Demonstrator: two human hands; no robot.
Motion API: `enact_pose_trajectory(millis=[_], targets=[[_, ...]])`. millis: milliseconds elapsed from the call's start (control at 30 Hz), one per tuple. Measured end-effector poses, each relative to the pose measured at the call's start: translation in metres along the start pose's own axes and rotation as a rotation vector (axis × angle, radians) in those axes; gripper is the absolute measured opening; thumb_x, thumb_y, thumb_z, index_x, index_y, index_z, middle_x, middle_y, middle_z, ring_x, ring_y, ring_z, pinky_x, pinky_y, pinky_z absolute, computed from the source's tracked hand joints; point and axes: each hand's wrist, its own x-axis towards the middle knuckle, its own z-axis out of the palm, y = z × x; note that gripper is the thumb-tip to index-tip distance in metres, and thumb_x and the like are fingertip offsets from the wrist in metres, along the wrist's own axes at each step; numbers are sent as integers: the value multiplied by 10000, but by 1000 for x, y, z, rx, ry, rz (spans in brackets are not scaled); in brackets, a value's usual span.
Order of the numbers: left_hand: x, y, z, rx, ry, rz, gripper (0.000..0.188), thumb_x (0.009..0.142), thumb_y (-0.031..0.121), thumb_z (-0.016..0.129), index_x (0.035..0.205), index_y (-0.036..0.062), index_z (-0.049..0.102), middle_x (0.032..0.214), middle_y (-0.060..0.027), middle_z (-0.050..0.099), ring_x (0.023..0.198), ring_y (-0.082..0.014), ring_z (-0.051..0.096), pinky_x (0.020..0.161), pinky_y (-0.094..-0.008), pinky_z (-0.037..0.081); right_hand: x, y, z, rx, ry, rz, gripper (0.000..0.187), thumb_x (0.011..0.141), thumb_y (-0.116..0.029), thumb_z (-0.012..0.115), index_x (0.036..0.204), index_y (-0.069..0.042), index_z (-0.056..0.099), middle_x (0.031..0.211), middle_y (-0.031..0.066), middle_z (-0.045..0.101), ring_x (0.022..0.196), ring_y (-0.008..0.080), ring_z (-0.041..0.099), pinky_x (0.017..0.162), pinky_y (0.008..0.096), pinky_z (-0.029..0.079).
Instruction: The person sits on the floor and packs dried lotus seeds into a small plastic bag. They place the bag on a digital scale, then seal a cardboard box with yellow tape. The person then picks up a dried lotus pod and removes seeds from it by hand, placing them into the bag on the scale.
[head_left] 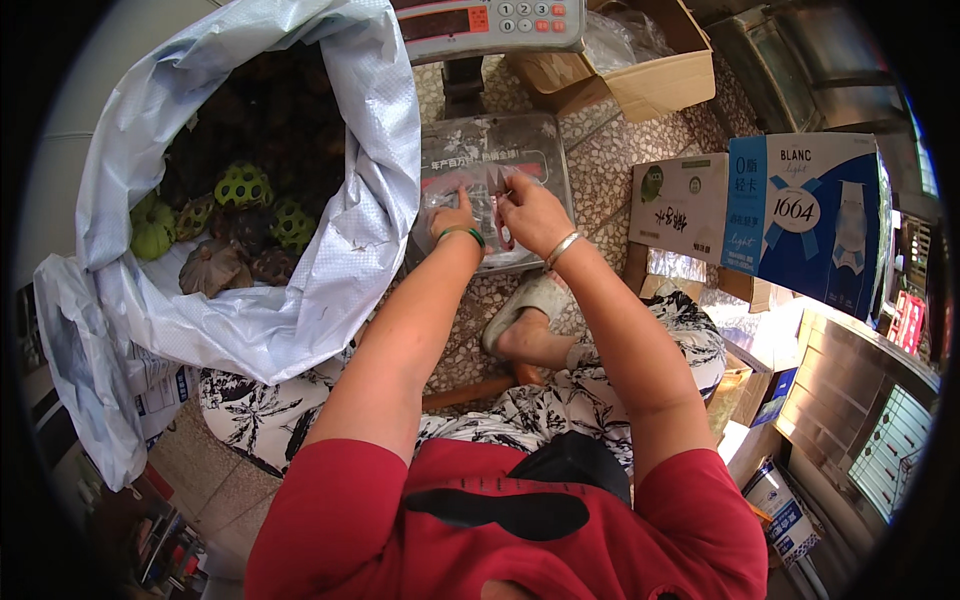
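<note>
Both of my hands are over the platform of a weighing scale [540, 135], where crumpled clear plastic [478, 190] lies. My left hand [455, 218], with a green bangle at the wrist, has one finger stretched forward and the others curled on the plastic. Beside it, my right hand [535, 215], wearing a silver bangle, is closed around what look like scissors [504, 236] with a reddish loop handle; the fingers hide most of them. To the left stands a big white woven sack [375, 140], its rim rolled down, holding green, knobbly lotus pods [243, 186] and darker brown ones.
The scale's display and keypad [520, 20] rise behind the platform. An open cardboard box [660, 80] with clear plastic inside sits at the far right. Nearer right are a blue and white carton [800, 215] and a pale carton [680, 205]. My slippered foot [530, 315] is just below the scale.
</note>
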Motion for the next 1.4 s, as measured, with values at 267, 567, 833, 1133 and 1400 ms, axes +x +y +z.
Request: enact_pose_trajectory(millis=[267,567,833,1133,1400], targets=[[-5,-11,-7,-217,-7,-22,1018,698,503,666,1412,151,31,1286,-257,380,1102,-308,507,847,-375,453,9,22,58,-173,157,138,199,809,-151,482,937,-18,556,826,178,631,800,323,599,940,441,312],[-5,-12,-1,-28,36,-11,1165,675,636,611,1392,73,-114,1076,-217,575,823,-280,635,786,-317,480,3,96,30,-500,72,322,262,766,-168,512,1015,-109,564,875,138,642,895,290,588,1004,509,182],[4,-20,2,-76,50,18,1170,667,541,688,1389,63,-100,1138,-208,534,1013,-260,562,807,-313,477,4,71,-35,-139,214,326,243,781,-219,541,959,-84,636,846,136,647,811,309,613,717,372,471],[-8,-12,-7,-176,2,-8,1100,666,537,690,1397,50,28,1196,-204,493,1072,-284,529,864,-336,453,-10,-1,-43,377,-393,107,224,825,-160,521,972,7,547,845,129,639,758,198,621,664,330,483],[-8,-25,-11,-39,30,-15,1078,656,580,670,1388,38,92,1214,-199,496,1094,-275,522,883,-345,442,18,26,8,-797,-407,23,265,847,-151,410,1056,-10,490,939,185,613,896,343,588,754,403,468]])
